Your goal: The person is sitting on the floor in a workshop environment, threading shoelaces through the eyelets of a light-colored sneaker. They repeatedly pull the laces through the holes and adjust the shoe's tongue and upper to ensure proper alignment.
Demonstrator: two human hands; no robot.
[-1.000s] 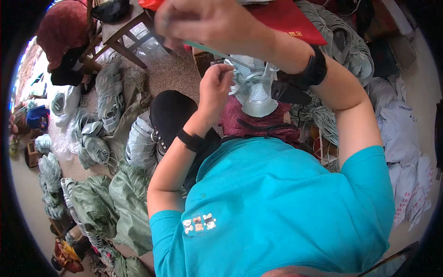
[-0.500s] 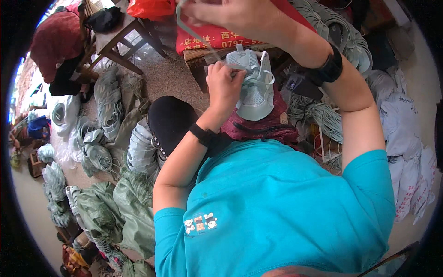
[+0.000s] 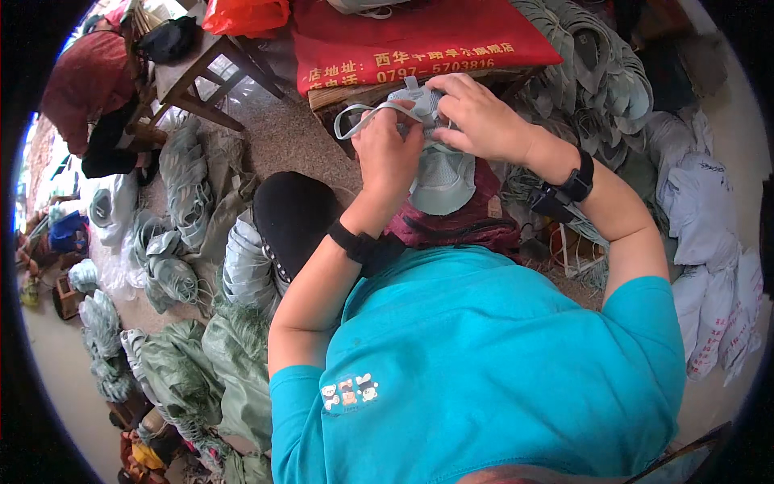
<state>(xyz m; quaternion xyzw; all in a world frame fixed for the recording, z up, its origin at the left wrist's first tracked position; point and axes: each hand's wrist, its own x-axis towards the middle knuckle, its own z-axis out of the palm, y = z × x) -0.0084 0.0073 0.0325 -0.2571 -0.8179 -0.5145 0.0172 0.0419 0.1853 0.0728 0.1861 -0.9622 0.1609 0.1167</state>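
Observation:
A pale grey-green shoe upper [image 3: 442, 185] with a mesh toe lies in front of my body, toe toward me, over a maroon cloth [image 3: 490, 218]. My left hand [image 3: 389, 149] is closed at its left edge, pinching a pale shoelace [image 3: 345, 123] that bows out in a loop to the left. From the right, my right hand [image 3: 482, 121] bends over the lacing area, its thumb and fingers closed on the upper's right side. These fingers hide most of the eyelets, and any lace between the right fingertips is hidden. The tongue tab shows between both hands.
A wooden table under a red printed cloth [image 3: 427, 44] stands just beyond the upper. Bundled uppers [image 3: 592, 56] are heaped at far right, white sacks [image 3: 703, 202] below them. Left are a wooden stool [image 3: 205, 77], a person in dark red [image 3: 90, 81] and green sacks [image 3: 173, 363].
My right hand has come down from high above the table to the upper. The lace, stretched upward before, now hangs in a loop by my left hand, which stays near the upper.

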